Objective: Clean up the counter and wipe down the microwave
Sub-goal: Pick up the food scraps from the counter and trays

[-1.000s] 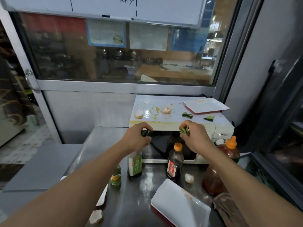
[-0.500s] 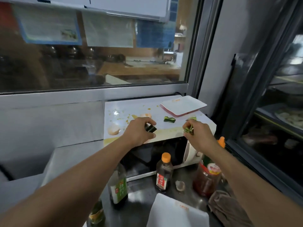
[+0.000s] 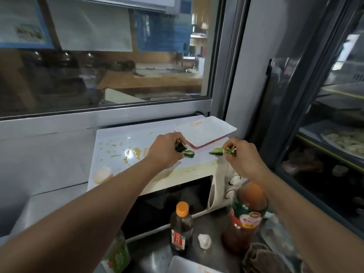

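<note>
A white microwave (image 3: 173, 180) stands on the steel counter, its top smeared with yellow-green stains. My left hand (image 3: 164, 151) holds a dark green cucumber piece (image 3: 180, 147) above the top, and its fingertips touch a second cucumber piece (image 3: 188, 153) that lies there. My right hand (image 3: 243, 156) pinches a bunch of green scraps (image 3: 230, 149) right beside a cucumber wedge (image 3: 216, 151) near the right edge. A white rectangular plate (image 3: 206, 131) sits at the back right of the top. A pale round food piece (image 3: 102, 174) lies at the front left.
On the counter (image 3: 206, 225) in front stand a small dark sauce bottle (image 3: 180, 229) with an orange cap, a large reddish bottle (image 3: 246, 217) and a green-labelled bottle (image 3: 118, 255). A garlic piece (image 3: 204, 240), a brown cloth (image 3: 262, 259) and another white plate (image 3: 189, 266) lie nearby. A glass cabinet stands right.
Both hands moved from the microwave's front edge back over its top, toward the cucumber pieces beside the plate. The view turned right and came closer.
</note>
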Tool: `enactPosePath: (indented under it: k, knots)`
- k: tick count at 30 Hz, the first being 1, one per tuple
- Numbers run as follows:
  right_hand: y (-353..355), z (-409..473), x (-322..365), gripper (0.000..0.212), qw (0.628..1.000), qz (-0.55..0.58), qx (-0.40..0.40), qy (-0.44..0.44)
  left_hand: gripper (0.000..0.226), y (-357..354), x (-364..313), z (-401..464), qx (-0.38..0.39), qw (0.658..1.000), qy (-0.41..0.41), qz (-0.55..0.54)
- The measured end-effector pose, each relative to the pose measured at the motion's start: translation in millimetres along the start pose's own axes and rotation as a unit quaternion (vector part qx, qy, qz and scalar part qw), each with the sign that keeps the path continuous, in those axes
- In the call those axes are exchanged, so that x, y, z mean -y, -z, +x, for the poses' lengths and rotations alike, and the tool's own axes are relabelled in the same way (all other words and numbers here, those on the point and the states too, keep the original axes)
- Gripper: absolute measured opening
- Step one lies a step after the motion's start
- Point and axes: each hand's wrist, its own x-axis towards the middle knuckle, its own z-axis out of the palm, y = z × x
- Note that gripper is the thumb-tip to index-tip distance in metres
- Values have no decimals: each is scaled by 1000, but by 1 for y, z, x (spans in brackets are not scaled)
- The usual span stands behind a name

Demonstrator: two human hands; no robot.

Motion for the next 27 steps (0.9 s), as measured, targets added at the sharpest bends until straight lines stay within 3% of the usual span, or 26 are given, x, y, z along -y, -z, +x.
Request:
enactPosePath:
  k: [14,27]
  knots:
    - [-7,42,-31,15,999,31,21,-3,38,-21,13,41,101,993,-21,64]
    - [-23,62,-36,12,998,31,44,32,36,-31,17,37,85,995,-18,55]
